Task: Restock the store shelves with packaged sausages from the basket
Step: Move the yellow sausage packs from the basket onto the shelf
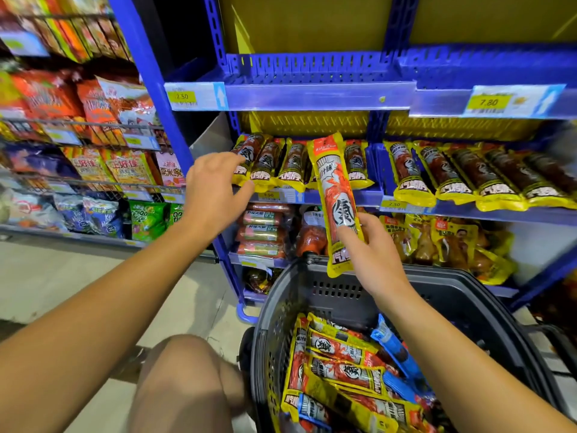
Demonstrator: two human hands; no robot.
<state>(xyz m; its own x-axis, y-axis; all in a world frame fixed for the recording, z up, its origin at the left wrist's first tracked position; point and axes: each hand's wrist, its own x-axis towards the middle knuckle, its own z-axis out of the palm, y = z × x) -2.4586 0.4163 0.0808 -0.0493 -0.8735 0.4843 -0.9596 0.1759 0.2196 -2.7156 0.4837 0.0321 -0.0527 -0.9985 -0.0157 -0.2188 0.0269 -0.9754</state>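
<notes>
So I've got my right hand (pixel 373 257) pinching one upright sausage pack (pixel 337 201) mid-frame, above the basket (pixel 315 295) of more packs at the bottom, while my left hand (pixel 212 189), fingers loosely spread, touches the shelf (pixel 368 196) row of packs (pixel 268 164) just left of centre.
</notes>
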